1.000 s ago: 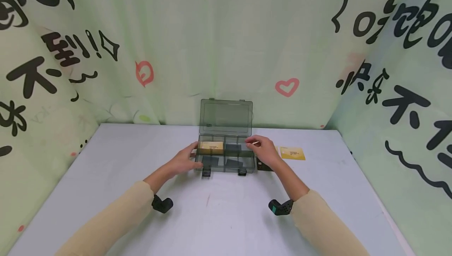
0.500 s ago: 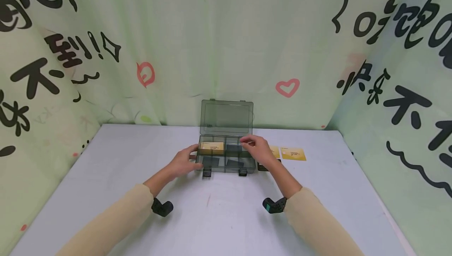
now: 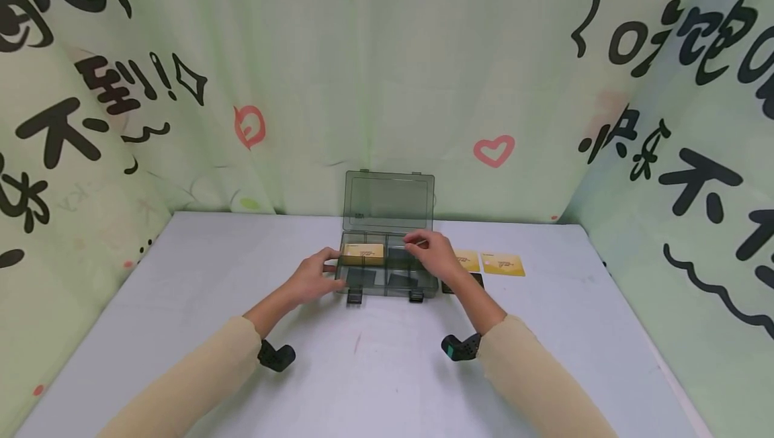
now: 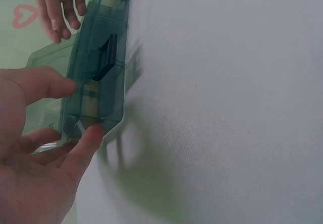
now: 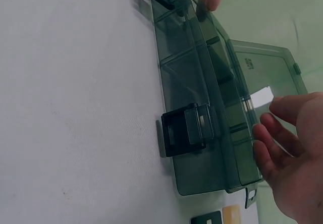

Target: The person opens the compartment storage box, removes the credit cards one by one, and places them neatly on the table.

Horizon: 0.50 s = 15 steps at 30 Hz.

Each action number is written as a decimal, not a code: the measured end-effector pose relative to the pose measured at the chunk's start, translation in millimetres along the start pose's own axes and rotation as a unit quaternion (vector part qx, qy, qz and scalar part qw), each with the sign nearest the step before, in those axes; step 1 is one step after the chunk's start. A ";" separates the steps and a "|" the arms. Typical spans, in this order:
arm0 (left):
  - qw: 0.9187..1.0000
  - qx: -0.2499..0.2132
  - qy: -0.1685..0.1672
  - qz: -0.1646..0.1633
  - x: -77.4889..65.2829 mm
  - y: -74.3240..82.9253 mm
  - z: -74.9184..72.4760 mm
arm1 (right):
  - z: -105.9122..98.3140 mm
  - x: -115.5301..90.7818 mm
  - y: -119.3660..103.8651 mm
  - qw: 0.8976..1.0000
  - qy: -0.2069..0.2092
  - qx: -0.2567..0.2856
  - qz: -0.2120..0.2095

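Observation:
A smoky clear plastic compartment box (image 3: 385, 285) stands on the table with its lid (image 3: 390, 200) raised at the back. My left hand (image 3: 312, 278) grips its left end, thumb near the front and fingers along the side. Over the back right compartment, my right hand (image 3: 433, 254) pinches a thin white piece (image 5: 262, 97) between thumb and fingers; its kind does not show. A yellow carton (image 3: 365, 252) sits in the back left compartment. Dark flat pieces (image 3: 361, 277) lie in the front compartments.
Two yellow cards, one at the right (image 3: 503, 264) and one partly behind the right wrist (image 3: 467, 260), lie beside the box. A black flat object (image 3: 475, 282) is nearer, partly covered by the arm. A printed curtain (image 3: 387, 89) encloses the table (image 3: 375, 371).
My right hand has moved left, from the box's right edge to over the back right compartment, uncovering more of the nearer yellow card and black object. My left hand stays in place.

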<state>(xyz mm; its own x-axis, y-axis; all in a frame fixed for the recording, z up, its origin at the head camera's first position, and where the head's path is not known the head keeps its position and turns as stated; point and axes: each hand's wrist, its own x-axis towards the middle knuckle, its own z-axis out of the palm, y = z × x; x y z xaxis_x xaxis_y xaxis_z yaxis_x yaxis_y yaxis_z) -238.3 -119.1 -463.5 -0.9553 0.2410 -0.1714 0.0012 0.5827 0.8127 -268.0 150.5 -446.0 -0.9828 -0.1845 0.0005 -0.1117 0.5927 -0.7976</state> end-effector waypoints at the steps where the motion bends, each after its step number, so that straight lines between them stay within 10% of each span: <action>1: 1.000 0.000 0.000 0.000 -0.1 0.0 -0.2 | 0.9 0.4 -0.6 1.000 -0.001 0.001 0.000; 15: 1.000 -0.015 0.002 -0.007 0.2 -1.0 -0.2 | 13.5 10.8 -9.8 0.999 -0.029 -0.018 -0.021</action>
<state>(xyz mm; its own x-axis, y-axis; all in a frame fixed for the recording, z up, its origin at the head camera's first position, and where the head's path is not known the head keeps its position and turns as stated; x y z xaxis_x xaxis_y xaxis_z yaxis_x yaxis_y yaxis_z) -238.6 -119.8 -464.2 -0.9565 0.2291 -0.1809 -0.0217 0.5623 0.8266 -275.6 132.0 -446.3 -0.9669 -0.2550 -0.0019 -0.1597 0.6112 -0.7752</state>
